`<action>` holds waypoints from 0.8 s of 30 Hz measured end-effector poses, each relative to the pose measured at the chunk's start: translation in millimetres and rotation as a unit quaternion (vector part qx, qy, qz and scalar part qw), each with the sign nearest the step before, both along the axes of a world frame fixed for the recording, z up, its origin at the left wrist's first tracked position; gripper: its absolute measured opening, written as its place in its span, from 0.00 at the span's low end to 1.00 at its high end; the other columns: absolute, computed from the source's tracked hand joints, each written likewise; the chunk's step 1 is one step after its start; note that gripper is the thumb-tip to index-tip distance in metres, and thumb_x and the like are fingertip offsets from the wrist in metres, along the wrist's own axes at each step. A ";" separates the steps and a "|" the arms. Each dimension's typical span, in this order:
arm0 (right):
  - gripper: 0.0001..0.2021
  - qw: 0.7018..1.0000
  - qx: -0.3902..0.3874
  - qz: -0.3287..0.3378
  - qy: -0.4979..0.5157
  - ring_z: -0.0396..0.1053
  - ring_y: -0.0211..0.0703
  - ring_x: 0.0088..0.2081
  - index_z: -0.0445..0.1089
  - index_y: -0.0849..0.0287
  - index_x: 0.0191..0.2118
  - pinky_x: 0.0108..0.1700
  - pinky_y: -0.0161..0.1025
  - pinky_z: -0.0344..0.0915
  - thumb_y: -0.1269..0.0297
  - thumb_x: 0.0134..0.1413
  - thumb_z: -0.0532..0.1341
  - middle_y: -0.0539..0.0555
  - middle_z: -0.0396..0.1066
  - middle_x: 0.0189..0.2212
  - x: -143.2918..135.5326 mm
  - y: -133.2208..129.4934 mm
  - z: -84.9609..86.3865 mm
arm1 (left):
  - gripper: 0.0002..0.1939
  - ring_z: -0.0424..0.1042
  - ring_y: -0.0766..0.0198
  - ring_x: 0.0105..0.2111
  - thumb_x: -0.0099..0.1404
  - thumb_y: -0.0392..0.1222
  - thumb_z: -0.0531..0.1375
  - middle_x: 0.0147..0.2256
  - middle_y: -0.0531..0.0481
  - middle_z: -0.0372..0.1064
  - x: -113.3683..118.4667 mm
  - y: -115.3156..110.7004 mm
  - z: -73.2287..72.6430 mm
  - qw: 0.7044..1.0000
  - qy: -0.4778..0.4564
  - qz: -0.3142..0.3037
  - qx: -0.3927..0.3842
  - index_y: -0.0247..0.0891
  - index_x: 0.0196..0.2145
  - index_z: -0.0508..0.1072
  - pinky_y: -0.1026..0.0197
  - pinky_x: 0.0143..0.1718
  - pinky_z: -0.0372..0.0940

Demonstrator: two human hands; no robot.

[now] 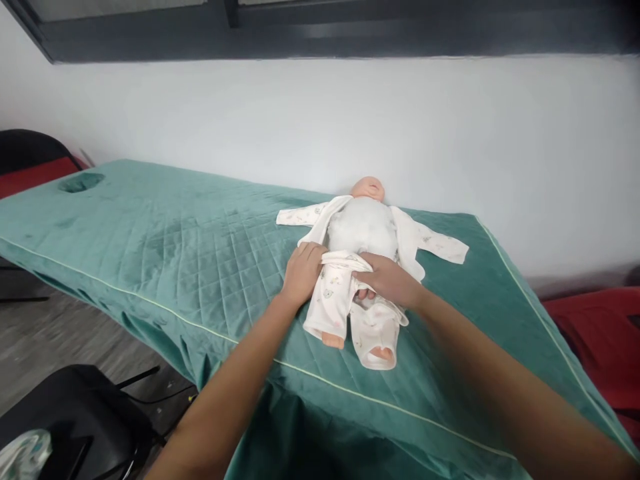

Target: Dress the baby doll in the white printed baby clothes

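A baby doll lies on its back, its white torso bare between the open halves of a white patterned jacket. Small printed trousers cover its legs, with the feet showing at the cuffs. At the waistband's left side, my left hand is closed on the trousers' edge. My right hand grips the waistband near the middle, its fingers partly hidden under the cloth. The waistband is bunched between both hands.
A green quilted cover drapes the long bed, which has a face hole at the far left. Behind it stands a white wall. A black chair is at the lower left, and red seats are at the right.
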State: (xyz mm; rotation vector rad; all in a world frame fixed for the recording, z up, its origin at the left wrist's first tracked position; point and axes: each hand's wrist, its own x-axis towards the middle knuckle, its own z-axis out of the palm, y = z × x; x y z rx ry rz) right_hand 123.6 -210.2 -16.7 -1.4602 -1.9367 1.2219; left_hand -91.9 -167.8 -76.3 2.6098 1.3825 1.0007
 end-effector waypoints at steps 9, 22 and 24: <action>0.20 0.980 0.030 -0.111 0.160 0.68 0.41 0.33 0.70 0.59 0.36 0.34 0.36 0.63 0.45 0.53 0.62 0.52 0.73 0.33 38.0 20.2 1.4 | 0.11 0.66 0.56 0.46 0.66 0.37 0.52 0.44 0.44 0.70 -4.0 -2.5 -4.8 0.991 -0.103 -0.016 -0.089 0.39 0.43 0.71 0.54 0.51 0.61; 0.08 0.958 0.144 -0.148 0.201 0.73 0.47 0.44 0.73 0.55 0.39 0.48 0.44 0.67 0.57 0.55 0.64 0.54 0.76 0.42 21.3 7.7 -35.0 | 0.17 0.69 0.61 0.36 0.66 0.52 0.56 0.32 0.50 0.73 -1.9 -4.0 33.8 0.873 -0.413 0.019 -0.258 0.38 0.30 0.77 0.61 0.41 0.63; 0.06 0.944 0.203 -0.152 0.211 0.72 0.48 0.48 0.73 0.54 0.38 0.51 0.45 0.67 0.59 0.57 0.63 0.55 0.75 0.45 17.9 4.8 -29.5 | 0.13 0.70 0.60 0.39 0.64 0.49 0.57 0.36 0.50 0.74 4.4 12.7 37.9 0.890 -0.395 0.038 -0.224 0.39 0.33 0.77 0.61 0.42 0.63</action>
